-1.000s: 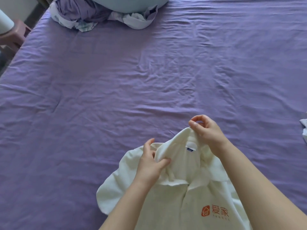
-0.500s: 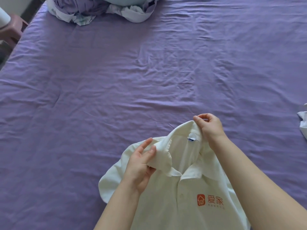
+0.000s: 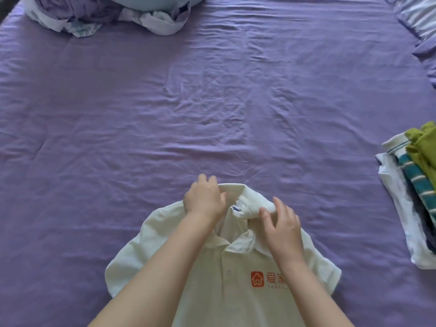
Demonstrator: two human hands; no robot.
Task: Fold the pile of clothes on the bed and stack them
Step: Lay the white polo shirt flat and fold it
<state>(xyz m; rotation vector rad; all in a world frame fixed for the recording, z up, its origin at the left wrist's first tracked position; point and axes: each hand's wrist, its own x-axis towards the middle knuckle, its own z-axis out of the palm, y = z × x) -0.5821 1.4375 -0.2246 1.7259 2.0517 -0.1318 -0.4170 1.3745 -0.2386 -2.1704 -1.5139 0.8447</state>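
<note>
White polo shirt lies front-up at bottom centre of frame on the purple bed sheet, orange logo on chest, short sleeves spread out. Left hand grips the back of the collar, fingers curled over it. Right hand pinches the collar's right side between thumb and fingers. Pile of clothes at right edge, bunched bedding upper left.

purple bed, white shirt, clothes stack
</note>
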